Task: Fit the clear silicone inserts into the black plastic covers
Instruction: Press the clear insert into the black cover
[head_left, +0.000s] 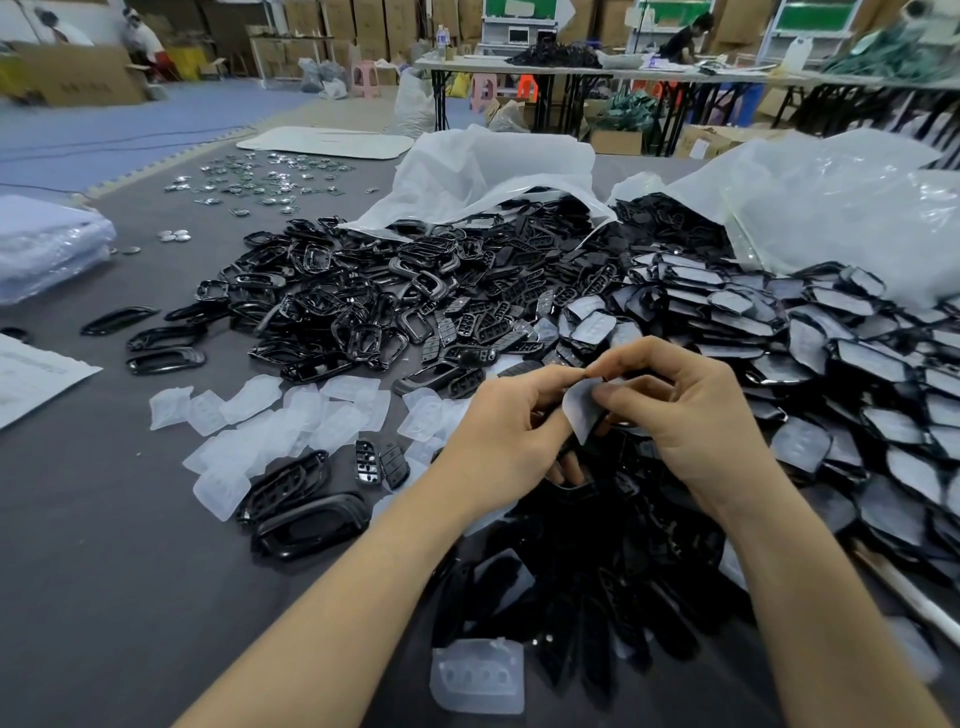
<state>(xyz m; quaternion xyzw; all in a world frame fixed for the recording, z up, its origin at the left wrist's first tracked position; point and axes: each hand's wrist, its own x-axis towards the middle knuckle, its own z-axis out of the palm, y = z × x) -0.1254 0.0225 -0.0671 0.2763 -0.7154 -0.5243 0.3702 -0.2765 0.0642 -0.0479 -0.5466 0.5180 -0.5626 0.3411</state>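
My left hand (511, 431) and my right hand (685, 410) meet above the grey table, both pinching one clear silicone insert (584, 408) between thumbs and fingertips. A black plastic cover (571, 480) sits under my left fingers, mostly hidden. Loose clear inserts (291, 415) lie in a patch to the left, and another one (478, 680) lies near the front edge. A big heap of empty black covers (363, 306) spreads behind the hands. Covers fitted with inserts (857, 358) are stacked in rows on the right.
Two white plastic bags (498, 171) spill black parts at the back. Dark covers (597, 597) lie piled between my forearms. Shiny metal badges (265, 179) are scattered far left. A wrapped stack (47, 249) and a paper sheet (31, 374) sit at the left edge. People work at far tables.
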